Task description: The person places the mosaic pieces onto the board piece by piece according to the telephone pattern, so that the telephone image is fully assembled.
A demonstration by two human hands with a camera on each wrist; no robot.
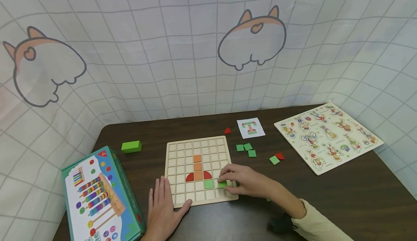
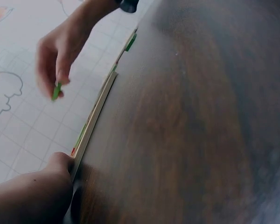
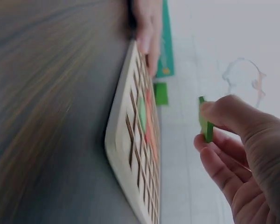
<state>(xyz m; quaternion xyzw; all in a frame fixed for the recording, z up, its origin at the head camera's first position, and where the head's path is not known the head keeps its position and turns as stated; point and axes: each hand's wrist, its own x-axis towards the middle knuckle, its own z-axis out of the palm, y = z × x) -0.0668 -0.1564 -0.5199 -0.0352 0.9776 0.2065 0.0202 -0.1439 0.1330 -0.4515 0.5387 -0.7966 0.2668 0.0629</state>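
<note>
A square wooden grid board (image 1: 182,145) lies on the dark table. Three orange square tiles (image 1: 197,166) form a column on it, with a red quarter-round piece (image 1: 190,177) on either side of the lowest one. One green square tile (image 1: 209,184) sits in a cell below the right red piece. My right hand (image 1: 244,179) pinches another green tile (image 3: 205,122) between thumb and fingers, raised above the board's right part. My left hand (image 1: 163,208) rests at the board's lower left corner, fingers straight along its left edge.
Right of the board lie several loose green tiles (image 1: 252,153), red pieces (image 1: 227,130) and a pattern card (image 1: 251,128). A picture board (image 1: 329,137) is at the far right. On the left are a toy box (image 1: 97,197) and a green block (image 1: 131,147).
</note>
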